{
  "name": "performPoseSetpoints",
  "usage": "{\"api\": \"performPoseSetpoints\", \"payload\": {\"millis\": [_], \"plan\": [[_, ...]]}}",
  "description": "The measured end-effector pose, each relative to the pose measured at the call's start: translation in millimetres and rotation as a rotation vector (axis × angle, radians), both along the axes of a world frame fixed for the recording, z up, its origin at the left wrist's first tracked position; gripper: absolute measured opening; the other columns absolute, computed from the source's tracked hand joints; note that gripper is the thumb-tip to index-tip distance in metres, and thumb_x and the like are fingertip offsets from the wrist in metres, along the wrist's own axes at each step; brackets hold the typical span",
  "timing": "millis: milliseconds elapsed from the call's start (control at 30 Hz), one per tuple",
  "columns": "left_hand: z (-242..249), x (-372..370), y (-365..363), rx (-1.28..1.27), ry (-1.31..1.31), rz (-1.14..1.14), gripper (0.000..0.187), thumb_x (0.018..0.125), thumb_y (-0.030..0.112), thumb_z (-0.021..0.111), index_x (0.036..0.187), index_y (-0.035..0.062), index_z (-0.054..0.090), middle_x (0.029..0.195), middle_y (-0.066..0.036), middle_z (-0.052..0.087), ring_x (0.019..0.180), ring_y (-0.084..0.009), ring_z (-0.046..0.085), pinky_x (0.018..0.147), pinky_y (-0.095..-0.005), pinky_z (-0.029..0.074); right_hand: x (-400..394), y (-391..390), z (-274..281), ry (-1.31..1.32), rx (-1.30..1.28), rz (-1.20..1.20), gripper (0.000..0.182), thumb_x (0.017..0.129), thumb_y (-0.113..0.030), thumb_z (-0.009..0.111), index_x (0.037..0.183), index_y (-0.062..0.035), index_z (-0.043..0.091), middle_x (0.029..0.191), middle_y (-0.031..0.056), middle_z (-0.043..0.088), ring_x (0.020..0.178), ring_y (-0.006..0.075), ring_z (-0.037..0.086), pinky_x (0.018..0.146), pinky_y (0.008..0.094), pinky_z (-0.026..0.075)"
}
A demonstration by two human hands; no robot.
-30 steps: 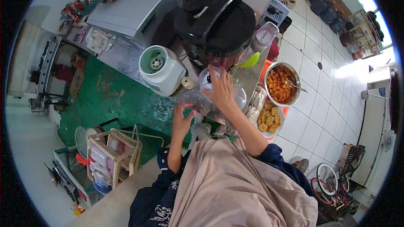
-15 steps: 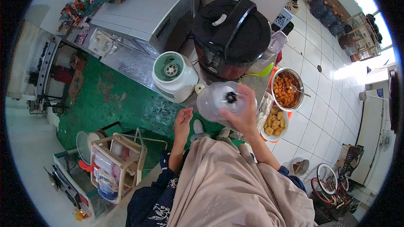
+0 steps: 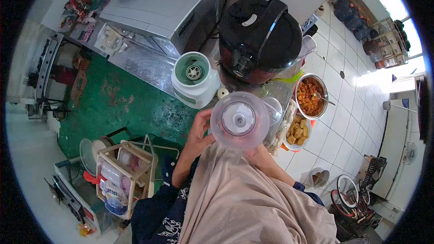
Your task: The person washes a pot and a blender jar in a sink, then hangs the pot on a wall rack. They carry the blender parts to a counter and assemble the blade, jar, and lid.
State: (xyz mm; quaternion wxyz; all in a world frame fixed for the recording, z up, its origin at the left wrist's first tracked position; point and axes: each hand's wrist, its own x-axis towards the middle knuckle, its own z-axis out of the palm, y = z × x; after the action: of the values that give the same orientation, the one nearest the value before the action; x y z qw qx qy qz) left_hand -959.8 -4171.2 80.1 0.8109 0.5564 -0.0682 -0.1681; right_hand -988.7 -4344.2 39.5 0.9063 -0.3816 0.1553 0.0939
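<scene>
A clear plastic blender jar [image 3: 218, 131] is held in front of my body, its round end facing up at me with a white ring and hub showing in the middle. My right hand [image 3: 257, 150] grips it from the lower right, with most of the fingers hidden behind the jar. Against the jar's left side, my left hand [image 3: 197, 131] is curled with thumb and fingers at its edge. Just beyond stands the white blender base [image 3: 195, 91], its green-lined socket facing up. A small cream round piece [image 3: 222, 93] lies beside the base.
A large black cooker [image 3: 257, 36] and a silver cabinet-like appliance [image 3: 158, 7] stand on the metal table [image 3: 135, 65]. To the right are a steel bowl of orange-red food [image 3: 310, 96] and a bowl of fried pieces [image 3: 297, 131]. A wooden rack [image 3: 124, 176] stands at lower left.
The blender jar has turned, so its white ring now shows instead of a black hub. My right hand has shifted down behind it; my left hand has come up to its side.
</scene>
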Motion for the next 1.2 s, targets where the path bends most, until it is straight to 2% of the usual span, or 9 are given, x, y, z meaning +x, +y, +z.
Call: {"api": "performPoseSetpoints", "payload": {"millis": [67,267,500,633,733,800,867,1033,1200], "plan": [[-13.7,-12.9,8.9,0.08,0.076,0.101,0.039,0.082,0.017,0.063,0.114,0.0,0.049,0.116,-0.012,0.05,0.108,-0.0225,0.05,0.095,-0.036,0.036,4.1,-3.0,12.1,0.234,0.717,-0.009,0.059,0.085,-0.053,0.048,0.128,-0.0123,0.042,0.13,0.0108,0.045,0.116,0.0336,0.045,0.094,0.0523,0.04],[0.7,-56.8,12.0,0.493,-0.264,0.048,0.035,0.088,0.029,0.055,0.099,-0.0041,0.055,0.099,-0.01,0.056,0.096,-0.022,0.051,0.087,-0.0348,0.038,10.3,7.2,11.7,0.172,0.597,0.034,0.058,0.086,-0.053,0.046,0.127,-0.0122,0.043,0.13,0.0133,0.045,0.115,0.0349,0.046,0.093,0.0512,0.041],[29.5,-84.2,8.0,-0.07,0.421,0.013,0.034,0.091,0.031,0.053,0.099,-0.0016,0.057,0.091,-0.008,0.059,0.086,-0.0159,0.054,0.079,-0.03,0.042,-5.0,31.0,-14.1,0.216,0.798,0.339,0.055,0.089,-0.048,0.031,0.126,-0.0098,0.045,0.121,0.0096,0.053,0.107,0.025,0.054,0.091,0.0394,0.044],[15.3,-92.4,19.9,0.103,0.457,0.162,0.031,0.087,0.03,0.056,0.085,-0.0005,0.058,0.072,-0.006,0.057,0.066,-0.013,0.055,0.063,-0.0259,0.044,-14.0,45.9,-6.3,0.406,0.637,0.357,0.051,0.089,-0.047,0.038,0.12,-0.0079,0.051,0.11,0.0062,0.059,0.094,0.0223,0.058,0.082,0.0392,0.046],[4.8,-95.9,35.9,0.19,0.341,0.252,0.022,0.087,0.021,0.056,0.078,0.0009,0.056,0.068,-0.004,0.055,0.059,-0.0104,0.051,0.057,-0.0237,0.042,-19.4,27.0,-79.1,0.338,0.132,0.379,0.039,0.09,-0.035,0.048,0.116,-0.0069,0.053,0.105,0.0047,0.061,0.089,0.0202,0.058,0.078,0.0389,0.045],[2.5,-94.1,45.4,0.261,0.282,0.297,0.027,0.082,0.025,0.059,0.073,-0.0007,0.058,0.06,-0.005,0.053,0.053,-0.013,0.05,0.053,-0.0254,0.04,5.7,0.7,-74.6,-0.024,-0.578,0.342,0.027,0.087,-0.019,0.056,0.11,-0.0053,0.055,0.095,0.0072,0.062,0.083,0.0193,0.058,0.075,0.0382,0.044],[-8.0,-95.8,52.4,0.267,0.28,0.307,0.022,0.081,0.021,0.063,0.074,0.0008,0.057,0.062,-0.003,0.054,0.054,-0.0106,0.049,0.053,-0.0238,0.039,40.5,-9.8,-34.9,-0.127,-1.23,0.279,0.023,0.083,-0.011,0.059,0.104,-0.0028,0.055,0.093,0.0133,0.06,0.087,0.0252,0.058,0.076,0.0396,0.045],[-13.0,-93.3,58.8,0.38,0.237,0.274,0.018,0.079,0.014,0.069,0.073,0.0031,0.056,0.062,0.0,0.055,0.054,-0.0059,0.049,0.052,-0.0214,0.038,99.2,1.6,-41.7,-0.649,-1.719,0.083,0.035,0.073,-0.014,0.065,0.104,-0.0022,0.054,0.097,0.0164,0.055,0.089,0.0358,0.053,0.077,0.0424,0.046],[-3.4,-86.1,61.7,0.448,0.177,0.252,0.022,0.08,0.014,0.067,0.067,0.0012,0.055,0.059,0.0,0.054,0.055,-0.0049,0.047,0.052,-0.0221,0.038,107.0,0.4,-61.8,-0.578,-1.715,0.229,0.043,0.071,-0.017,0.067,0.109,-0.0028,0.052,0.1,0.0167,0.054,0.094,0.0364,0.053,0.079,0.0429,0.046]]}}
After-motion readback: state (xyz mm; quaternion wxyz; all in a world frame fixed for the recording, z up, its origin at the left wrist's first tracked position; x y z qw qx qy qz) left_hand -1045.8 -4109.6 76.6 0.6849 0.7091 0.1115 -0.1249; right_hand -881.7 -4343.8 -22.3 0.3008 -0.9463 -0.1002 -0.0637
